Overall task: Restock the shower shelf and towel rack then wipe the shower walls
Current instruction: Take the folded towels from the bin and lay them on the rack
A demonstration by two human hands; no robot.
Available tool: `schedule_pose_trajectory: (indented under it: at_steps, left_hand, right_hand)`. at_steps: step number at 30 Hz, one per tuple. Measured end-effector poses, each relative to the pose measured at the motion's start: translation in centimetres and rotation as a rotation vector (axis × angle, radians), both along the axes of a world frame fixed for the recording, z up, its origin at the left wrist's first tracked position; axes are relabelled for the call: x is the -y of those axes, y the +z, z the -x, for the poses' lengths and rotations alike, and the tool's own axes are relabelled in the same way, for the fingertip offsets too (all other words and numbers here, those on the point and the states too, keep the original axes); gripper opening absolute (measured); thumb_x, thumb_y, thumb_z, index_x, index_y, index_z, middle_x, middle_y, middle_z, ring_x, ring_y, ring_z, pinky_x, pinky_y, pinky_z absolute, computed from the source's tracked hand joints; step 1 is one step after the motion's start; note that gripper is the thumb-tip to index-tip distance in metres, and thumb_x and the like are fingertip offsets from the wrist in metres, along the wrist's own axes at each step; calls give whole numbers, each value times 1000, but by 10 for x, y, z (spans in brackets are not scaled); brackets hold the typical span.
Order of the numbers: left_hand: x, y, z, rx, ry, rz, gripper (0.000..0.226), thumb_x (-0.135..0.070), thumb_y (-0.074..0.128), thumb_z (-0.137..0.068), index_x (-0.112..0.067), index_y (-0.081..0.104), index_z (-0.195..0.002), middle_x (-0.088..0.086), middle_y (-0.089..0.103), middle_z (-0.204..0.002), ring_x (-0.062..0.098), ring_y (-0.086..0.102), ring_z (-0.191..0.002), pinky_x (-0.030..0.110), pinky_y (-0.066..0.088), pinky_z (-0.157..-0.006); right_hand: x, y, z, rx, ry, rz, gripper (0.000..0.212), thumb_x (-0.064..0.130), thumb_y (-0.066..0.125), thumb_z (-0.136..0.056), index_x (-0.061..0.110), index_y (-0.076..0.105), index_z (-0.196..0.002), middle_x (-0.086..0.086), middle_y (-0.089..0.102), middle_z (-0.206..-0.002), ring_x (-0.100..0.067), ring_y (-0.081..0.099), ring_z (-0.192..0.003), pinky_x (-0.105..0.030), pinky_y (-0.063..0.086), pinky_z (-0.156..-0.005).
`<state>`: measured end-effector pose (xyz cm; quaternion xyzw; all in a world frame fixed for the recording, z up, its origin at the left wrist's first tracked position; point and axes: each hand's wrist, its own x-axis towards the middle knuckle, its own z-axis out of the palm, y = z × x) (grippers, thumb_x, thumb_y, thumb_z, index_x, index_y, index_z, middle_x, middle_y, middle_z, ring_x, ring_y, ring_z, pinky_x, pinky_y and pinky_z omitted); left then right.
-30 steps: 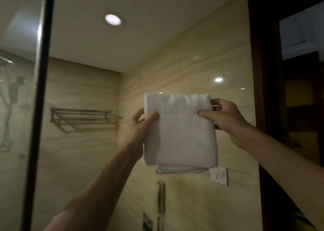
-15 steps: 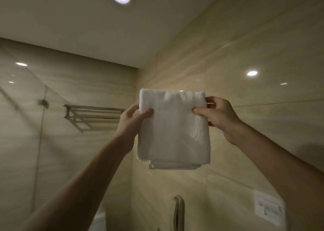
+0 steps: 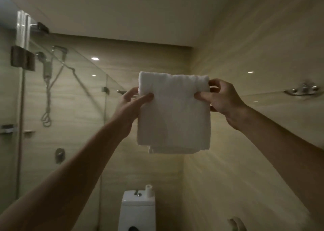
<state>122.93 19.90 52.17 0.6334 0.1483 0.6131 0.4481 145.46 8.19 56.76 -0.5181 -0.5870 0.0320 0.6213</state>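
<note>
Head view: a folded white towel (image 3: 173, 113) is held up before the tiled corner, above the toilet tank (image 3: 138, 202). The left hand (image 3: 132, 101) pinches its upper left edge, thumb in front. The right hand (image 3: 223, 97) pinches the upper right edge. Shower glass (image 3: 73, 94) stands at left, and a hook (image 3: 301, 90) is on the right wall.

Both bare arms stretch up and forward, wrists nearly level. The left hand (image 3: 132, 101) and right hand (image 3: 223, 97) each pinch a top corner of a folded towel (image 3: 173, 115), thumbs in front. The fingers behind seem curled, though mostly hidden.
</note>
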Motion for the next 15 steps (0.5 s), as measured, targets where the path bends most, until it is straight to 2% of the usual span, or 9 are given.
schedule_pose_trajectory:
  at_steps: [5,9,15]
  left_hand:
    - [-54,-13,7,-16,124,52,31,-18,75,-86,-21,70,-116,15,71,-117,29,71,-101,45,62,-82]
    - [-108,-25,13,-51,191,65,33,-17,73,-87,-21,68,-120,9,74,-110,27,71,-100,46,61,-86]
    - [-224,-36,23,-69,209,81,48,-19,77,-84,-22,63,-130,10,71,-118,27,72,-103,42,61,-82]
  right_hand:
    - [-83,-16,-2,-33,107,23,38,19,78,-82,22,61,-116,3,67,-108,-14,67,-96,-35,60,-81]
    - [-150,-32,0,-38,175,34,30,19,77,-83,30,58,-103,8,64,-104,-11,65,-96,-30,58,-78]
    - [-272,-46,3,-38,179,45,40,19,79,-81,19,63,-118,4,67,-109,-15,66,-100,-39,60,-86]
